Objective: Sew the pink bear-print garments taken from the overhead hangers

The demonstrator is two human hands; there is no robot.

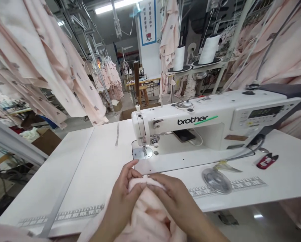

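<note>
I see both hands at the near edge of the table, meeting on one bundle of pink fabric (pixel 146 218). The left hand (pixel 120 201) has its fingers curled over the fabric's top fold and pinches it. The right hand (pixel 177 198) lies on the same fold, its fingertips pressed down and closed on the cloth, touching the left fingertips. The fabric sits under and between both hands and spills off the table edge towards me. Its top fold lies just in front of the sewing machine bed, near the needle plate (pixel 140 153) but apart from it.

The surface is a white work table (pixel 90 161), and a white sewing machine (pixel 216 117) stands across the back of it. A dark phone (pixel 183 135) lies under the machine arm. To the right lie a clear round disc (pixel 216 180) and a pair of red thread snips (pixel 266 160).

The room is a garment workshop. Pink printed garments (pixel 52 67) hang overhead on both sides, and there is a blue-bordered sign (pixel 147 22) on the far wall.

Count:
- Hands: two.
- Fabric bundles in hand: one.
- Sewing machines on this table: one.
- White thread cones behind the machine: two, (pixel 179 57) and (pixel 209 49).
- Printed rulers on the table's front strip: two, (pixel 65 215) and (pixel 231 186).
- Phones, snips and discs: one each.
</note>
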